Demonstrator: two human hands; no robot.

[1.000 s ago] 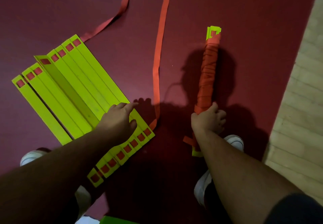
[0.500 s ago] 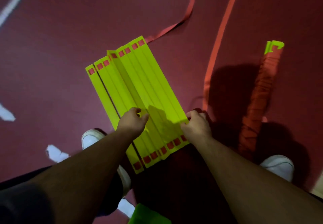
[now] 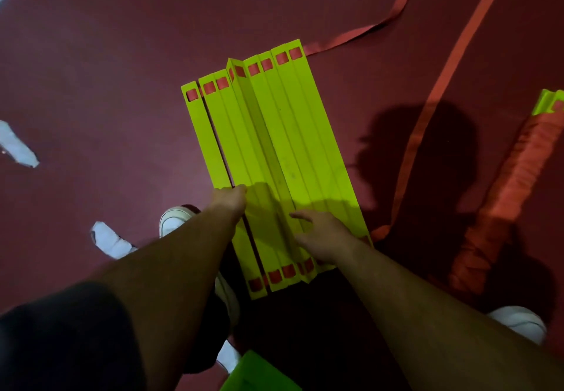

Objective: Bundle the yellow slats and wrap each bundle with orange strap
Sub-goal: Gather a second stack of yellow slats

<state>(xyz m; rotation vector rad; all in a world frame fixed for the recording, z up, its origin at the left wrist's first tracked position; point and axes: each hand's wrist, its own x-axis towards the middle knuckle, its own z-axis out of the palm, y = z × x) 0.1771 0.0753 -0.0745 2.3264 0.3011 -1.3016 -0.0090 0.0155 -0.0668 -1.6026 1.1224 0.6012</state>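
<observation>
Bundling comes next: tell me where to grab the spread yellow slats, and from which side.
Grip the yellow slats by their two outer long edges near the close ends, one hand from each side. They lie side by side with a ridge raised mid-row, so pressing inward may fold them together.

The person wears a dark, nearly black sleeve (image 3: pixel 61 332) on the left arm, loose and plain, ending near the elbow. Below it the left forearm (image 3: pixel 171 268) is bare down to the left hand (image 3: pixel 230 201). The right forearm (image 3: pixel 427 308) is bare along all of its visible length, and the right hand (image 3: pixel 325 238) is bare too. The left shoe (image 3: pixel 174 218) is white with a smooth rounded toe cap and a pale sole rim. The right shoe (image 3: pixel 518 322) is also white, with a thin dark seam line curving across its toe. The dark clothing (image 3: pixel 274 329) between the arms is too dim to make out.
</observation>
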